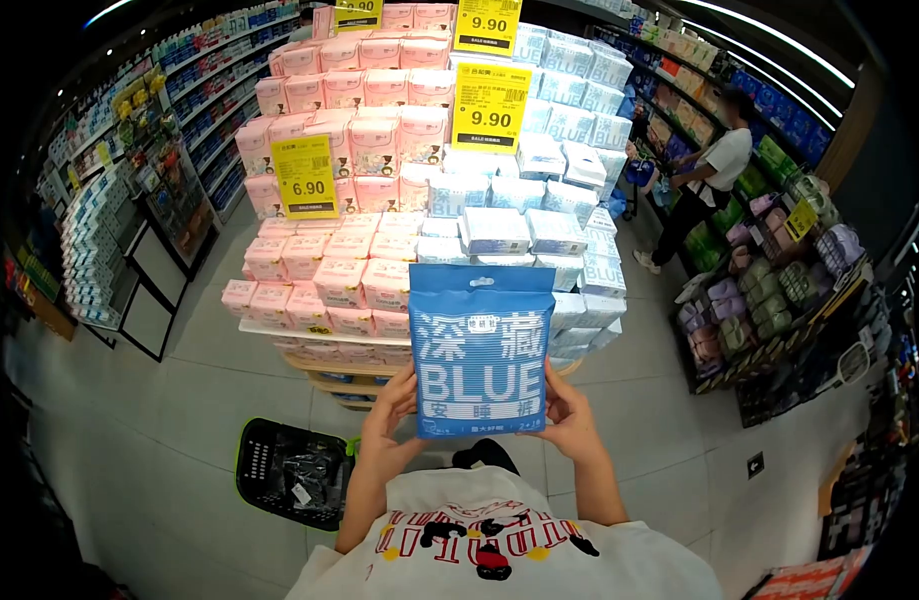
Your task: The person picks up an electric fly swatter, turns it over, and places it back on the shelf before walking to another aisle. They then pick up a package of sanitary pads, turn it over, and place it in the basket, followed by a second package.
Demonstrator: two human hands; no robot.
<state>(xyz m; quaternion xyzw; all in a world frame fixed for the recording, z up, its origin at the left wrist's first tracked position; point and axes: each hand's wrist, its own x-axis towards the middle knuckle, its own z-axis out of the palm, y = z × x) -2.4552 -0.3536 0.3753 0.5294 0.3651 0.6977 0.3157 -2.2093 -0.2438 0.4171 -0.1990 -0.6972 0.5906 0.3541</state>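
A blue package (482, 350) with white "BLUE" lettering and a hang hole at its top is held upright at the centre. My left hand (389, 425) grips its lower left edge, and my right hand (569, 412) grips its lower right edge. Both hands are closed on it, with some fingers hidden behind. Right behind the package stands a stepped display, with pink packs (344, 282) on its left and pale blue packs (494, 230) on its right.
A black basket (294, 475) with a green rim sits on the floor at my left. Yellow price signs (489, 108) stand on the display. At the right, a person (717, 165) stands by shelves and a rack of bundled goods (769, 290). White-bottled shelving (99, 245) is at the left.
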